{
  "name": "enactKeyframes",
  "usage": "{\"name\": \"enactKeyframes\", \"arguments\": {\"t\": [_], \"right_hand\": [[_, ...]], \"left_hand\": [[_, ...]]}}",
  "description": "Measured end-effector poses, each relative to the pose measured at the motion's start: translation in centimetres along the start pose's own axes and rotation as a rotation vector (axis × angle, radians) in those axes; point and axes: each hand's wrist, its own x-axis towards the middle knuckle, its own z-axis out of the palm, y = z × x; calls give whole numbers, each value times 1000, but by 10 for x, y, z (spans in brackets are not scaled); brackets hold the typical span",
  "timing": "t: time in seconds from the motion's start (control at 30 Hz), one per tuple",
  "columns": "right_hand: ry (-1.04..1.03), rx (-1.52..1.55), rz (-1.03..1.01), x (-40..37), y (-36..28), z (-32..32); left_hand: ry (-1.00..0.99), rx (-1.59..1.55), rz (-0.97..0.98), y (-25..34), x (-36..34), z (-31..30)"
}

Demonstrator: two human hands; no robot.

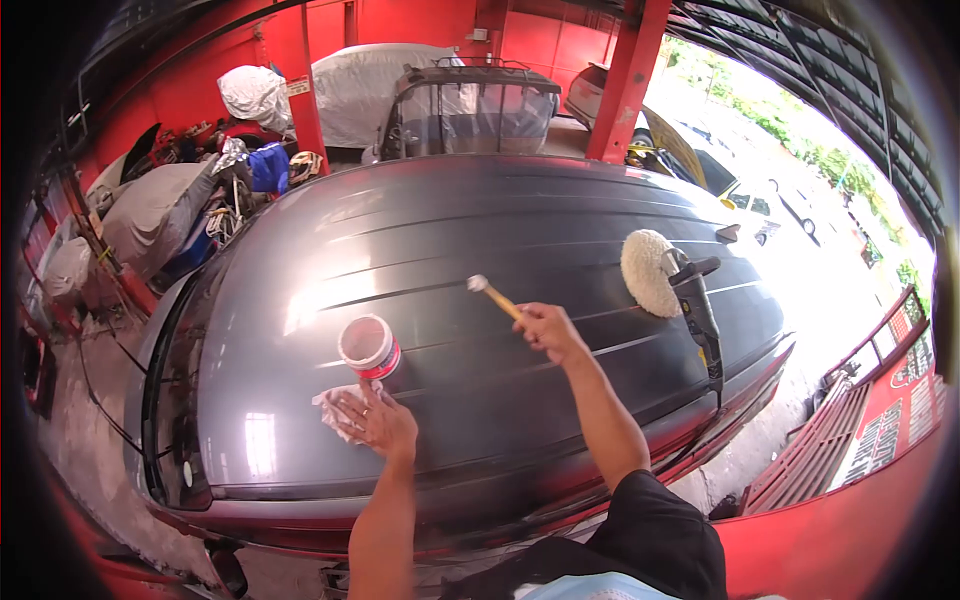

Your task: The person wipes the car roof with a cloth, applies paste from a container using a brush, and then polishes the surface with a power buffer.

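Note:
My right hand [550, 332] grips a yellow-handled brush [499, 298] and holds it over the dark car roof [450, 400]. White paste covers the brush's tip, so its bristles cannot be made out. Under the fingers of my left hand [385, 424] is a crumpled pale cloth [338, 410], pressed to the roof. Just beyond that hand stands an uncapped round tub [368, 345] with a red label and whitish residue inside. To the right of my right hand, a polishing machine [696, 310] lies on the roof, its fluffy white pad [648, 273] facing left.
A black cord hangs from the polisher over the roof's near edge. Beyond the car are a red post [630, 85], covered vehicles [370, 90] and a plastic-wrapped vehicle body [470, 115]. A red metal gate [870, 430] stands on the right. A shark-fin antenna [728, 233] rises from the roof.

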Motion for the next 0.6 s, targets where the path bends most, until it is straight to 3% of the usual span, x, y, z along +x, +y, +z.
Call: {"name": "enactKeyframes", "arguments": {"t": [0.07,0.2,0.3,0.43,0.5,0.6], "right_hand": [[238,-265,-70,19,2,-59],[722,-861,-265,76,20,-144],[870,-1015,-377,116,37,-178],[814,-846,-370,135,33,-162],[631,-387,-39,124,15,-130],[553,-546,-180,135,26,-122]], "left_hand": [[-87,-46,-43,3,1,-15],[-65,-34,-41,1,1,-9],[-82,-36,-45,4,1,-13],[-174,-30,-85,4,2,-20],[-160,-33,-90,4,0,-20],[-178,2,-70,3,4,-15]]}}
